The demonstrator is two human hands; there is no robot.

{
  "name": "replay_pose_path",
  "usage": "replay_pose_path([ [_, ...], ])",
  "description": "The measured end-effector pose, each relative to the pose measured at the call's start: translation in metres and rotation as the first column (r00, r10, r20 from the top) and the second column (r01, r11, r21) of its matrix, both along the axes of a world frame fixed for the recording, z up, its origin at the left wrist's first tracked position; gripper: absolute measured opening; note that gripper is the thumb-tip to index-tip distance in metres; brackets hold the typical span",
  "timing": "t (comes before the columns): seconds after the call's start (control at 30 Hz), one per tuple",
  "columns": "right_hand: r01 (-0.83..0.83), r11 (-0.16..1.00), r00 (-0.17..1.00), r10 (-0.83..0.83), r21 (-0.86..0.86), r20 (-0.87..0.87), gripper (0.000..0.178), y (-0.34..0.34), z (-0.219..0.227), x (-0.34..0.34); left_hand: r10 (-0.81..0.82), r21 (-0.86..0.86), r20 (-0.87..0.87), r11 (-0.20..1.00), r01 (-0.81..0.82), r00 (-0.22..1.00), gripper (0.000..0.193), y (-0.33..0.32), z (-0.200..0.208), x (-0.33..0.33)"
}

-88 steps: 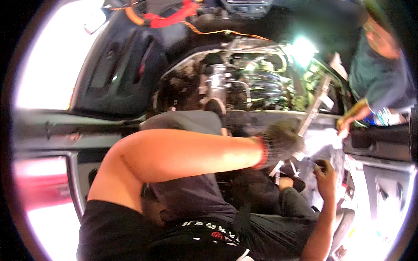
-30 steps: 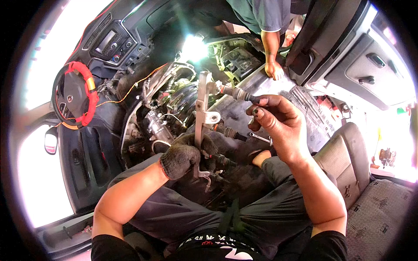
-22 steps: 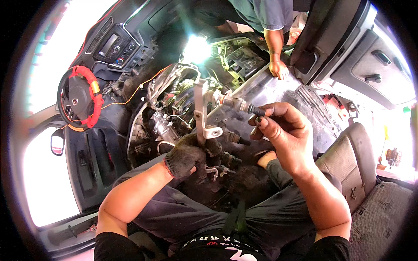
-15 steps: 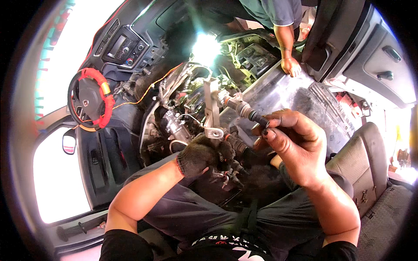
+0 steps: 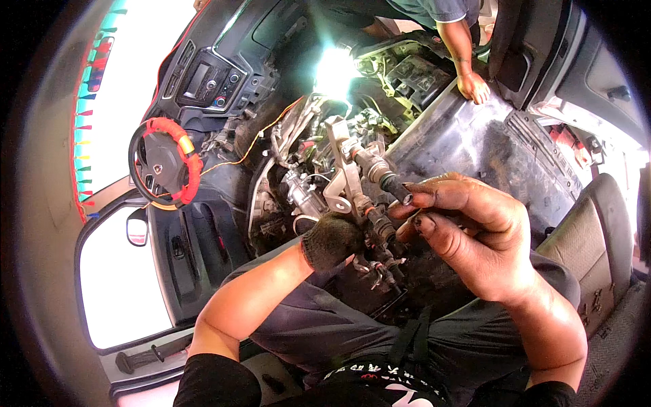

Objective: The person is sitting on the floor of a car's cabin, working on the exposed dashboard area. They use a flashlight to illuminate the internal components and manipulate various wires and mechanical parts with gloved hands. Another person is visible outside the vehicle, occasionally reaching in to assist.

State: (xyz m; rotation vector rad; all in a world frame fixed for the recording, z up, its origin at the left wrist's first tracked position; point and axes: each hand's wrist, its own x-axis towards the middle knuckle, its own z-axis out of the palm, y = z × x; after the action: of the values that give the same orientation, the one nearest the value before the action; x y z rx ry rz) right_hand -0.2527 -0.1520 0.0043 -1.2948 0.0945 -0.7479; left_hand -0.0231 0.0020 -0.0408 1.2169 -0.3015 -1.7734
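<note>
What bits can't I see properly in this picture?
In the head view:
Left hand: mostly hidden by its glove.
Engine: partly hidden behind the rail.
Light: glare hides its shape.
Other person: head cut off by the top edge.
Right door: partly cut off by the dark rim.

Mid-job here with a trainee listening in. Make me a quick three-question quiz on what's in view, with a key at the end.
1. Which of the camera wearer's hands wears a dark glove, and what does it hold?
2. True or false: the wearer's bare right hand is close to the dark end of a nozzle-like part.
3. Which of these colours shows on the steering wheel? A) purple B) red C) white

Key:
1. The left hand; it holds the metal rail.
2. True.
3. B
</note>
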Motion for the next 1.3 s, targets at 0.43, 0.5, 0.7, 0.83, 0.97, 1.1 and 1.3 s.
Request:
replay_pose_path([
  [0.43,0.129,0.975,0.967,-0.164,-0.180,-0.194,0.042,-0.005,-0.008,0.005,-0.335,-0.055,0.698,0.856,0.514,0.633,0.048,-0.004,0.008,0.012],
  [0.5,0.113,0.982,0.965,-0.144,-0.150,-0.219,0.041,0.003,-0.010,0.009,-0.277,-0.135,0.623,0.883,0.450,0.732,0.047,-0.001,0.005,0.014],
  [0.7,-0.038,0.999,0.987,0.036,-0.013,-0.155,0.047,0.022,-0.011,0.015,0.075,-0.003,-0.319,0.997,-0.080,0.945,0.038,-0.014,0.014,0.009],
  [0.83,-0.047,0.993,0.989,0.031,-0.106,-0.147,0.044,0.020,-0.012,0.014,-0.039,-0.097,0.018,0.994,0.040,0.999,0.018,-0.020,0.018,0.001],
  [0.97,-0.029,0.993,0.992,0.014,-0.114,-0.129,0.043,0.020,-0.012,0.013,0.008,-0.050,0.039,0.999,-0.006,0.999,0.011,-0.022,0.022,-0.003],
  [1.1,-0.024,0.996,0.992,0.014,-0.082,-0.126,0.046,0.020,-0.014,0.012,-0.054,-0.141,-0.137,0.989,0.035,0.989,0.018,-0.023,0.016,0.005],
  [1.3,0.067,0.998,0.993,-0.068,-0.019,-0.094,0.055,0.027,-0.015,0.012,0.008,0.040,0.073,0.999,-0.011,0.997,0.041,-0.020,0.024,-0.005],
])
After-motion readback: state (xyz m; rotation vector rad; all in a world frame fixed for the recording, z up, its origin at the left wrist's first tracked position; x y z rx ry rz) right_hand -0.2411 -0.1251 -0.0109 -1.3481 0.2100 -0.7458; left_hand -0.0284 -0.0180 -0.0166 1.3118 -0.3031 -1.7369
